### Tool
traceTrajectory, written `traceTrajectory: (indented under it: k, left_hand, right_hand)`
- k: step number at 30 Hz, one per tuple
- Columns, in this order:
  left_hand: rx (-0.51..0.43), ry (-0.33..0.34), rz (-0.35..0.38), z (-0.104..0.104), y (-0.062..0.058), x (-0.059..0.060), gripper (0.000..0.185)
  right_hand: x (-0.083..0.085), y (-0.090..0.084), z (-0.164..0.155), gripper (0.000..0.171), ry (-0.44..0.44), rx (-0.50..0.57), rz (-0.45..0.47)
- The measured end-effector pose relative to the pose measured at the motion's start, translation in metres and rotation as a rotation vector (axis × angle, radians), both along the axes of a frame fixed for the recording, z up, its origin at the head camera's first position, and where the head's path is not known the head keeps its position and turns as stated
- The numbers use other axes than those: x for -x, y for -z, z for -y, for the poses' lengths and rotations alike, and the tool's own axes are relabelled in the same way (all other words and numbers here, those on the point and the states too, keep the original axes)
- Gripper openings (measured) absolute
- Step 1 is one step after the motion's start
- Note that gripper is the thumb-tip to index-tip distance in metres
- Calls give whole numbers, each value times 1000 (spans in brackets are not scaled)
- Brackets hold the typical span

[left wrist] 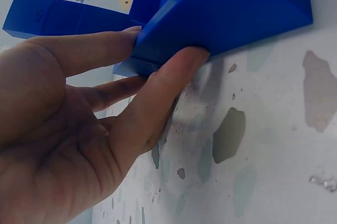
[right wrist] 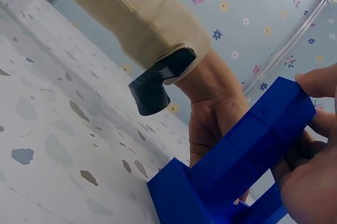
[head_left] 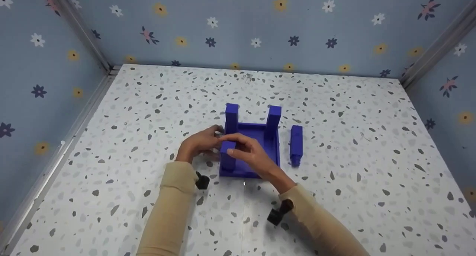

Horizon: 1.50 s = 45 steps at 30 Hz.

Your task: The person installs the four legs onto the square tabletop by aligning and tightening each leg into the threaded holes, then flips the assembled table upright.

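Note:
A blue square base (head_left: 256, 135) with a raised rim lies on the table, three square legs standing up from its corners. My left hand (head_left: 200, 142) is at the base's left side. In the left wrist view its thumb and fingers pinch the blue edge (left wrist: 226, 19) low down by the tabletop. My right hand (head_left: 256, 157) reaches over the base and holds the top of the near-left leg (head_left: 228, 161) between thumb and fingers. The right wrist view shows this leg (right wrist: 253, 134) upright on the base, small marks near its top. The far-left leg (head_left: 231, 118) and far-right leg (head_left: 273, 118) stand untouched.
A loose blue leg (head_left: 296, 142), with a narrower peg at its near end, lies right of the base. Flower-patterned panels (head_left: 238, 32) wall in the speckled white table (head_left: 353, 137) at the back and both sides. A small black device (head_left: 277, 213) sits at each wrist.

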<state>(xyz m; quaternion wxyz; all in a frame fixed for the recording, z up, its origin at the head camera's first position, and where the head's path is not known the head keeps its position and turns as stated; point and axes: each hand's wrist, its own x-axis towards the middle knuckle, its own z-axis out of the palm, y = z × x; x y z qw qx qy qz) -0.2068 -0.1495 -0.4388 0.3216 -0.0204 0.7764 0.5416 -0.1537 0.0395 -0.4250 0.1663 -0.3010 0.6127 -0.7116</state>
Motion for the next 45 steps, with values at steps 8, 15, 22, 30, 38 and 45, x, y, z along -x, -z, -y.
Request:
traceTrajectory:
  k: [8, 15, 22, 30, 38, 45]
  left_hand:
    - [57, 19, -5, 0, -1, 0, 47]
    - [59, 13, 2, -1, -1, 1, 50]
    - [30, 2, 14, -1, -2, 1, 51]
    - [93, 23, -25, -1, 0, 2, 56]
    - [76, 18, -15, -1, -1, 2, 59]
    - [106, 26, -27, -1, -2, 2, 57]
  right_hand:
    - [-7, -11, -1, 36, 76, -93, -21]
    - [-15, -23, 0, 36, 152, -137, -67]
    - [-17, -21, 3, 34, 216, -134, -132]
    - [-20, -20, 7, 35, 294, -153, -203]
    - [-25, -22, 11, 36, 378, -165, -261]
    - [-29, -24, 14, 37, 429, -187, -290]
